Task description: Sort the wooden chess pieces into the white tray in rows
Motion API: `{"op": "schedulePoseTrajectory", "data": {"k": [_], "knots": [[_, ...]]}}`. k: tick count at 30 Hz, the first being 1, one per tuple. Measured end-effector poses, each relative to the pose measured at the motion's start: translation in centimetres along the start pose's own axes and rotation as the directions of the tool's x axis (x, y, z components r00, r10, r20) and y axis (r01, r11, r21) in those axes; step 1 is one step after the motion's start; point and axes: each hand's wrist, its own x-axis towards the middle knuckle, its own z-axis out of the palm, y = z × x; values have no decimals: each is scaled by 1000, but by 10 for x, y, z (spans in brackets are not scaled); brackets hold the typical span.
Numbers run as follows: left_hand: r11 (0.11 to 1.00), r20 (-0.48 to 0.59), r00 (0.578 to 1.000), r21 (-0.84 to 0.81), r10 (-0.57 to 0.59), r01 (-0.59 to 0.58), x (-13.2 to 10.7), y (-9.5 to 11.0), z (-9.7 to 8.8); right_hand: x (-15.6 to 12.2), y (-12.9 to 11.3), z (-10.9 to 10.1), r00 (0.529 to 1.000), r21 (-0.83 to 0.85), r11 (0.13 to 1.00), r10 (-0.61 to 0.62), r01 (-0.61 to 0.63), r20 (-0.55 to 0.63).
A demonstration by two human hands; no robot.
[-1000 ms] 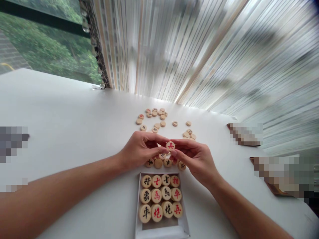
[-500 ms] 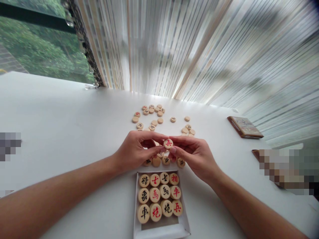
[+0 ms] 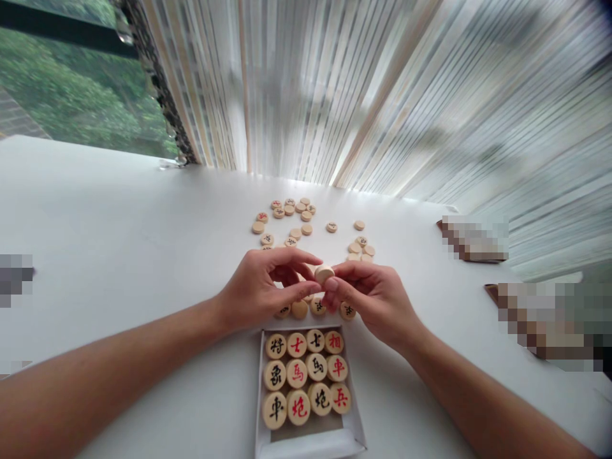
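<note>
- Currently, the right hand (image 3: 377, 290) pinches a wooden xiangqi piece (image 3: 324, 275) between thumb and fingers, blank face showing, above the white table (image 3: 153, 255).
- Just beside it, the left hand (image 3: 261, 280) has thumb and forefinger parted; contact is unclear.
- An open white box (image 3: 329, 444) holds character-side-up pieces (image 3: 297, 374) in three rows of four.
- Loose pieces (image 3: 306, 229) lie scattered beyond.

Mid-frame, the left hand (image 3: 268, 280) and right hand (image 3: 375, 293) partly cover loose pieces (image 3: 299, 310); the far face of the held piece (image 3: 324, 275) is hidden; the bottom edge cuts off part of the box (image 3: 313, 441); at right, pixel blocks blur two flat objects (image 3: 473, 239)
</note>
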Motion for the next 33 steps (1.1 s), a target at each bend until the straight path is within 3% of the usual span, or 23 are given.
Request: {"op": "schedulePoseTrajectory", "data": {"k": [7,12,21,28,33], "knots": [[997,35,997,34,64,-65,0,0,0,-3,-1,1,991,29,995,95,-98,93],[986,52,988,73,148,-152,1,3,0,-3,-3,3,984,55,986,151,-156,92],[888,116,932,285,343,-362,0,6,1,-6,-4,5,985,-19,989,147,-146,85],[854,151,920,340,363,-393,0,7,0,-7,-7,6,991,-82,991,113,-107,76],[886,126,932,290,341,-363,1,8,0,-8,-9,4,991,-63,995,81,-75,103]]}}
